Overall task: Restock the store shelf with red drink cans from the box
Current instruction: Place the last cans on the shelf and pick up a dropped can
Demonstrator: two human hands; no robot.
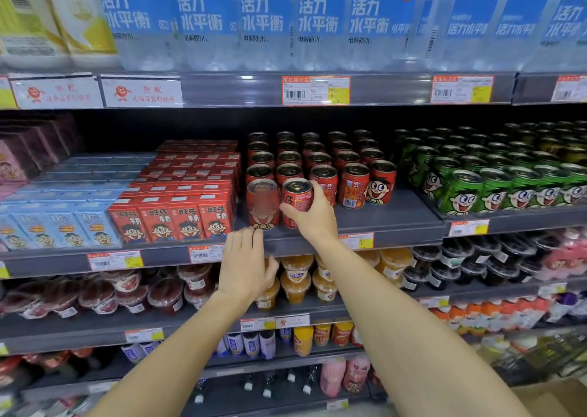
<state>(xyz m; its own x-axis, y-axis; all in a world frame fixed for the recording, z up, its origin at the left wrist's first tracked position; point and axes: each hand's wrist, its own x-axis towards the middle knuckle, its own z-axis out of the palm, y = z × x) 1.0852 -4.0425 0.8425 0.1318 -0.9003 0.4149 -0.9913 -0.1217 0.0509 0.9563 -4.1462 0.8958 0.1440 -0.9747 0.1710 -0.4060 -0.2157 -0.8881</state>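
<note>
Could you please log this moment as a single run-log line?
right hand: holds red can, tilted, at shelf front | left hand: open at shelf edge, below blurred red can

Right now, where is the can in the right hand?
The can is at the middle shelf's front edge, tilted, gripped by the right hand, between a blurred red can and the red rows.

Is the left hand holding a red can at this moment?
No, the left hand has straight fingers near the shelf edge and holds nothing; only the right hand grips a red can.
</note>
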